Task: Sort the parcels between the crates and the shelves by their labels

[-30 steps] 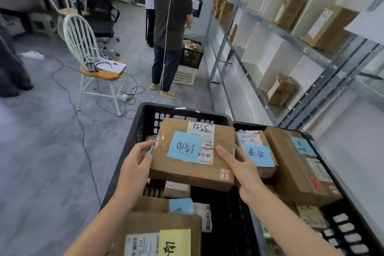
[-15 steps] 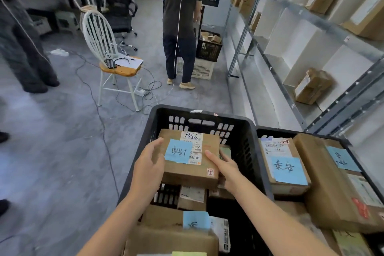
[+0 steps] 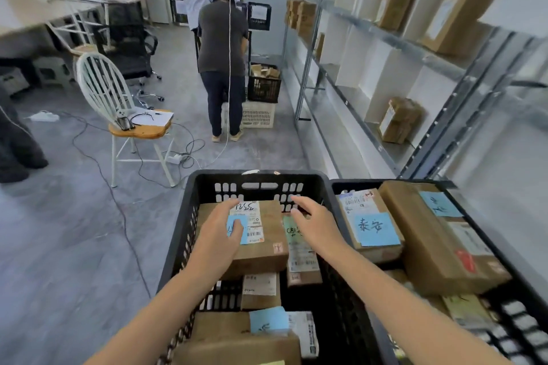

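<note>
A brown parcel (image 3: 267,234) with a blue note and white shipping labels lies in the left black crate (image 3: 258,179), on top of other parcels. My left hand (image 3: 222,234) rests flat on its top, fingers relaxed. Just right of it, my right hand (image 3: 314,222) hovers open over a smaller parcel with a green note (image 3: 299,252), holding nothing. The right black crate (image 3: 341,187) holds a parcel with a blue note (image 3: 370,225) and a long brown parcel (image 3: 430,240).
Metal shelves (image 3: 385,35) with several brown parcels run along the right wall. A person (image 3: 222,56) stands ahead beside stacked crates (image 3: 262,98). A white chair (image 3: 124,115) and floor cables sit to the left. More parcels fill the crate's near end.
Both hands lowered the blue-note parcel into the left crate and let go of it. My left hand now lies on its top and my right hand has moved off to its right.
</note>
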The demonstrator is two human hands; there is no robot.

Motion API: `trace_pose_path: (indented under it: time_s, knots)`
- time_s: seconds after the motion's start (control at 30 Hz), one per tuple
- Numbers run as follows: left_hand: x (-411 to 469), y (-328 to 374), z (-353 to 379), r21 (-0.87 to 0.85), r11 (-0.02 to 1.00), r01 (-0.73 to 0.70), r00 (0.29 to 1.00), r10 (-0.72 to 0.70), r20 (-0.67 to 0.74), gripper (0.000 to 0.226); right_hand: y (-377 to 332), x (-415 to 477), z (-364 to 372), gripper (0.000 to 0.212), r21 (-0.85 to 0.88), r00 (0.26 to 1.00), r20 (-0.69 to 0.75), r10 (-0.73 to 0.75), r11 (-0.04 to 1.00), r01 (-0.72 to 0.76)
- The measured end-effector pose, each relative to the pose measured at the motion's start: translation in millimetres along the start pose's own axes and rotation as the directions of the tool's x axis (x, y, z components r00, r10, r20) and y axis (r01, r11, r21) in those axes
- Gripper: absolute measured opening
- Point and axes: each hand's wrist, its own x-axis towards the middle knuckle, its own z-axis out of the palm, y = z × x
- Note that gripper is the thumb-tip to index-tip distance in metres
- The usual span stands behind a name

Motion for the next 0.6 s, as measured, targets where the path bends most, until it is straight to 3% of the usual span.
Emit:
trace_pose_path:
  time_s: [0.13, 0.27, 0.47, 0.6]
  knots:
    - [8, 42, 9, 0.099, 0.972, -0.216, 0.975, 0.208, 0.083, 0.048, -10, -28, -54, 0.041, -0.145, 0.986, -0.094, -0.138, 0.982, 0.124]
    - [12, 90, 22, 0.180, 0.875, -0.450, 0.891, 0.428, 0.148, 0.056, -12, -51, -105, 0.047, -0.320, 0.969, -0.162, -0.188, 0.939, 0.129]
    - [15, 156, 43, 0.249, 0.735, -0.630, 0.776, 0.609, 0.165, 0.062, -12, -89, -167, 0.063, -0.433, 0.946, -0.231, -0.226, 0.895, 0.108]
    - [0, 208, 80, 0.204, 0.677, -0.707, 0.707, 0.679, 0.198, 0.062, 4, -131, -214, 0.065, -0.448, 0.913, -0.345, -0.219, 0.893, 0.045]
